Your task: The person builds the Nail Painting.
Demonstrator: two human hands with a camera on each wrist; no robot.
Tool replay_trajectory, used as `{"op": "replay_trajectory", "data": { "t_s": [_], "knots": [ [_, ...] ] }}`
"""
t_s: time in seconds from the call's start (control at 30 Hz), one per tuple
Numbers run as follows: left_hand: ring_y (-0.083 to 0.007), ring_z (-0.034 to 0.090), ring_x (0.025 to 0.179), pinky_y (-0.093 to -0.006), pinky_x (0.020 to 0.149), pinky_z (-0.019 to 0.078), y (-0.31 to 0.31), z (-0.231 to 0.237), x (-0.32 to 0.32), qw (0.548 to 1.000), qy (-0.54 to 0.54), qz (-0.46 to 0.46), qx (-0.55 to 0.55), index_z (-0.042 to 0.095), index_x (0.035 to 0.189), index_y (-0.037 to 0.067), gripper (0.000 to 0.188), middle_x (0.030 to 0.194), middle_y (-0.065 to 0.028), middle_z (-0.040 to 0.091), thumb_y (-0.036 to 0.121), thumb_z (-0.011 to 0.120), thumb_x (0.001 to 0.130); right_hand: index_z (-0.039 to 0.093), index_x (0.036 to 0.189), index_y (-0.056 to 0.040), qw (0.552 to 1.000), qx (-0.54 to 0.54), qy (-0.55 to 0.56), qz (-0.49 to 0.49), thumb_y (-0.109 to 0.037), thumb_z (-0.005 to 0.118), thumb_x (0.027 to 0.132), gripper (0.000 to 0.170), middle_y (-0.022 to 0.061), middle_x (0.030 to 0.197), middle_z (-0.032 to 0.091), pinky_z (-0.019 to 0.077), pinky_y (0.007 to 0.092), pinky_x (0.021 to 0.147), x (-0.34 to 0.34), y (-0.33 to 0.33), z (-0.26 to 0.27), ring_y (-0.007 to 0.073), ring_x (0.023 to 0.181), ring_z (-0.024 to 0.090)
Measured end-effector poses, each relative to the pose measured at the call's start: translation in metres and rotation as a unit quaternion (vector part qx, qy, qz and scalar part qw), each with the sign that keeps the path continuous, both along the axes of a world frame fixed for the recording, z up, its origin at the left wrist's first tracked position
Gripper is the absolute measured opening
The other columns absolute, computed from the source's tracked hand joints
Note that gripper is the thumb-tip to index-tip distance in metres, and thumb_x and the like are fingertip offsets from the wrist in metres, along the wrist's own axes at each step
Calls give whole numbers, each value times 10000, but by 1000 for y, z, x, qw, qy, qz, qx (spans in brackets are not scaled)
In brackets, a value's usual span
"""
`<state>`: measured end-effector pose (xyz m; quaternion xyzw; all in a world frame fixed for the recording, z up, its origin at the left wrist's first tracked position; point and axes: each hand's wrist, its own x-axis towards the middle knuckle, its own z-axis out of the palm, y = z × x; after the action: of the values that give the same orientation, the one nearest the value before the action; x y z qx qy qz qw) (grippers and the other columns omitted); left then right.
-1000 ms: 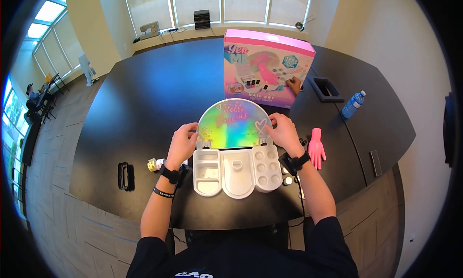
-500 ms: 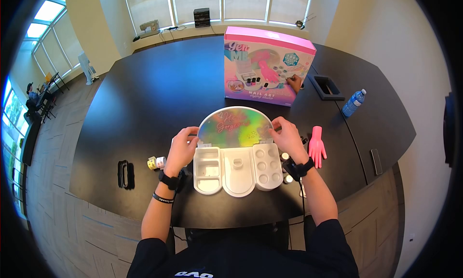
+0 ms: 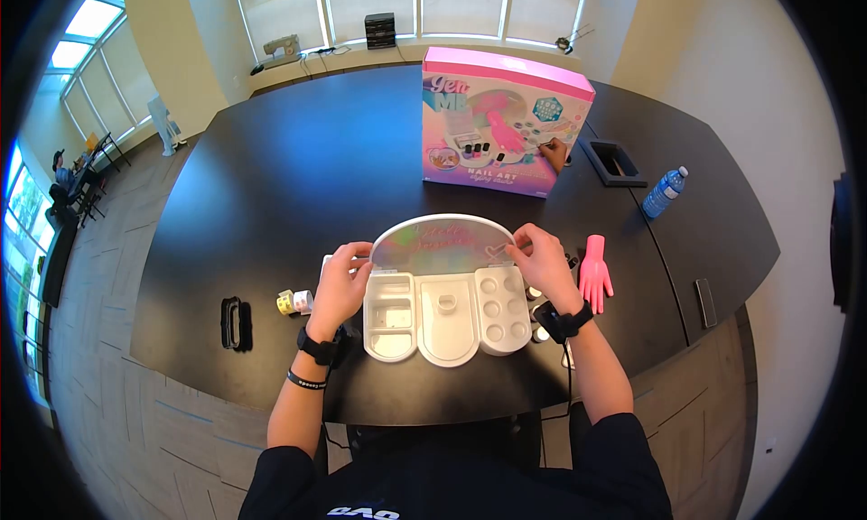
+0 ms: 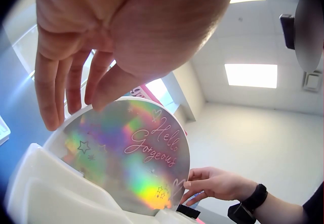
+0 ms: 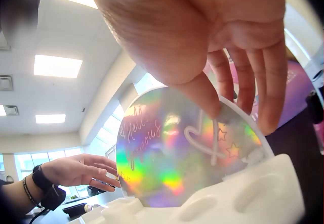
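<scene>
A rounded iridescent panel (image 3: 442, 243) lettered "Hello Gorgeous" stands up along the back edge of a white plastic tray (image 3: 447, 344). My left hand (image 3: 341, 281) holds the panel's left edge, thumb on the shiny face and fingers behind. On the opposite edge, my right hand (image 3: 545, 265) pinches it the same way, its thumb beside the heart drawing in the right wrist view. The tray has rectangular compartments on the left, a round-ended middle section with a small raised ring, and several round wells on the right.
Behind the panel stands a pink nail art box (image 3: 506, 123). A pink model hand (image 3: 594, 274), small bottles (image 3: 540, 334) and a water bottle (image 3: 665, 192) are to the right. On the left lie small rolls (image 3: 294, 302) and a black frame-shaped object (image 3: 236, 324).
Both hands have swung the panel from leaning back to more upright, its face now looking shorter from above. The tray has stayed nearly in place.
</scene>
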<state>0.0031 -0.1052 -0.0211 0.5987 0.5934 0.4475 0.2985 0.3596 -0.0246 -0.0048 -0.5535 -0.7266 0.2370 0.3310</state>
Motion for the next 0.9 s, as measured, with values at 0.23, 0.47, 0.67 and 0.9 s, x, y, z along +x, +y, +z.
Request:
{"op": "replay_trajectory", "data": {
  "t_s": [0.23, 0.47, 0.67, 0.9],
  "knots": [
    [-290, 765, 1187, -375, 972, 633, -4, 2, 2, 1000, 5, 7, -1, 678, 1295, -14, 260, 1276, -139, 733, 7, 666, 1036, 668, 985, 12, 1000, 5, -9, 6, -119, 816, 935, 204, 141, 949, 743, 597, 406, 742, 3, -3, -2, 273, 791, 759],
    [-288, 767, 1173, -364, 954, 636, -6, -1, 1, 1000, 5, 3, 8, 683, 1272, -18, 240, 1260, -138, 727, 3, 666, 1033, 660, 973, 14, 1000, -2, 0, 21, -96, 826, 919, 207, 141, 955, 745, 603, 393, 738, 7, -5, 0, 266, 802, 768],
    [-277, 764, 1171, -359, 950, 639, -8, -1, 0, 1000, 15, -2, 5, 680, 1270, -22, 239, 1258, -134, 704, 1, 673, 1032, 660, 983, 15, 999, -20, -16, 29, -74, 828, 909, 203, 151, 956, 753, 607, 399, 733, 6, -8, 6, 281, 810, 782],
    [-276, 765, 1179, -357, 957, 639, -8, -2, 0, 1000, 17, -9, 0, 676, 1273, -19, 237, 1260, -131, 693, 5, 676, 1037, 690, 1004, 13, 998, -20, -42, 30, -73, 825, 902, 189, 181, 926, 774, 613, 424, 756, 8, -5, -7, 335, 839, 795]
  ]
}}
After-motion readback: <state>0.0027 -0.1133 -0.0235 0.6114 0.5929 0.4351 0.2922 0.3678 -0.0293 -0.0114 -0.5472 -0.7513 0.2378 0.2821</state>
